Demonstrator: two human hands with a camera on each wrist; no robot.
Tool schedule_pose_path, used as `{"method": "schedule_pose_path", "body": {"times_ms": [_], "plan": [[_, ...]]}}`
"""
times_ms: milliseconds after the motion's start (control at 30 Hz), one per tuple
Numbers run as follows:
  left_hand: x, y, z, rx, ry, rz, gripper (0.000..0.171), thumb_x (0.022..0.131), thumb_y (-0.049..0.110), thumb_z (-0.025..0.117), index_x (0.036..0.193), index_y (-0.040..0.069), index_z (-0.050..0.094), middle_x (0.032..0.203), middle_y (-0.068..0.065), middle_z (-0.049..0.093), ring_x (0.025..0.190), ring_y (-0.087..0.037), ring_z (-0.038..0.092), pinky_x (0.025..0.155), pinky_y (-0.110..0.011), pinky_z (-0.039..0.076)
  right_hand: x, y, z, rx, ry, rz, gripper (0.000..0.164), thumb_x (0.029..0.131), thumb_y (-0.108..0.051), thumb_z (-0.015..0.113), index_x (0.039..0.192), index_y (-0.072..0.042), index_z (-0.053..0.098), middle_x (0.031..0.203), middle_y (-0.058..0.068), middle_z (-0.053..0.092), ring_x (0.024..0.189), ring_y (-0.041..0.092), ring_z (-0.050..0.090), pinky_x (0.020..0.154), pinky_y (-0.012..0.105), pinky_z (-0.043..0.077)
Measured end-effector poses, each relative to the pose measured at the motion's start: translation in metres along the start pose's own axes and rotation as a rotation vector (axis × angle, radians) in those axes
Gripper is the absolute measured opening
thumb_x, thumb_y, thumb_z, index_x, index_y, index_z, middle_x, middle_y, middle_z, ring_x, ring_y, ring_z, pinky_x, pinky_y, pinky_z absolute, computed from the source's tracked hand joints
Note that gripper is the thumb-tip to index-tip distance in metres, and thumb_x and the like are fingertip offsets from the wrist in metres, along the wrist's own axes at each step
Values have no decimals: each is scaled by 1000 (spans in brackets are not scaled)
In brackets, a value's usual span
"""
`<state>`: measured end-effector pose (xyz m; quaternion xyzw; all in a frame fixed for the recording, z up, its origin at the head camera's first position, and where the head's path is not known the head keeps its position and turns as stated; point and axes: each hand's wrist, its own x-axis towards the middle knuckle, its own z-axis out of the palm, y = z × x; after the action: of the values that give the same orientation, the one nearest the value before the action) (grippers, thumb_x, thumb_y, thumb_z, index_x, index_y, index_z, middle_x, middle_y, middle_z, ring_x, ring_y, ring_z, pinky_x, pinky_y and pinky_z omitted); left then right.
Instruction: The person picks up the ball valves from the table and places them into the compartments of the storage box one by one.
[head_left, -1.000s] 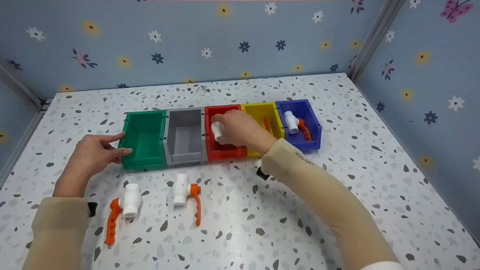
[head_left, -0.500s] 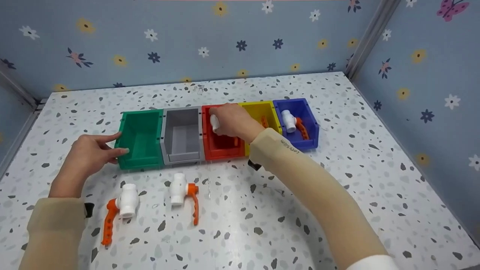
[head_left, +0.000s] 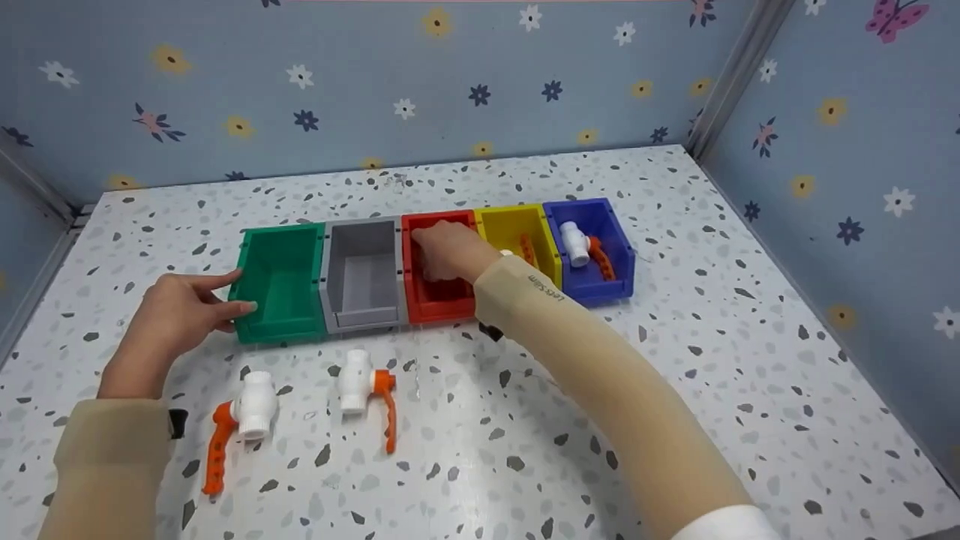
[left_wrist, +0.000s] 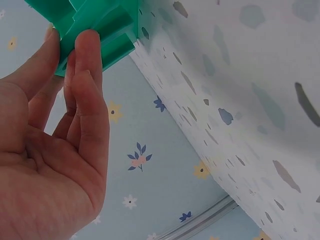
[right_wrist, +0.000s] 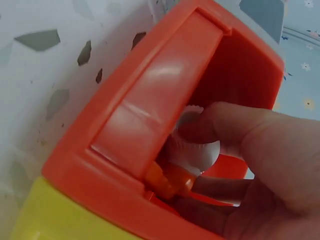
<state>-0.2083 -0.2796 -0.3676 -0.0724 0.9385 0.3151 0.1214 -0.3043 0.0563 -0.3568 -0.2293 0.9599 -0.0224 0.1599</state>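
Observation:
My right hand reaches down into the red bin. In the right wrist view its thumb and fingers hold a white ball valve with an orange handle, low inside that bin; from the head view the hand hides this valve. At the row's left end, my left hand grips the side of the green bin, thumb near the front corner. The left wrist view shows the thumb and fingers on the green bin's edge. Two more ball valves, one left and one right, lie on the table before the bins.
Between green and red stands a grey bin. To the right come a yellow bin, with an orange handle showing in it, and a blue bin holding a ball valve. Patterned walls enclose the speckled table.
My right hand has lowered the ball valve into the red bin, and its white body has gone out of sight in the head view. The left hand stays on the green bin.

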Motion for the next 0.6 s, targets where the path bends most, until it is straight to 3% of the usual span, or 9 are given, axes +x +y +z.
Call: {"method": "schedule_pose_path", "body": {"times_ms": [433,600], "plan": [[-1,0,1,-20,2,-15,76,91,40,73,153,18,34,109,-22,57,97,-35,67,74,-39,45,0,0,-12,162,-153,118,43,94,-16,69,134,-19,51,115,3,58,106,21,53,96,37,48],[-2,1,1,-18,-2,-19,76,91,39,73,153,17,34,109,-22,57,97,-36,67,73,-38,45,-1,-2,-20,162,-207,156,45,92,-18,72,132,-19,54,115,2,59,108,20,52,95,37,48]]}}
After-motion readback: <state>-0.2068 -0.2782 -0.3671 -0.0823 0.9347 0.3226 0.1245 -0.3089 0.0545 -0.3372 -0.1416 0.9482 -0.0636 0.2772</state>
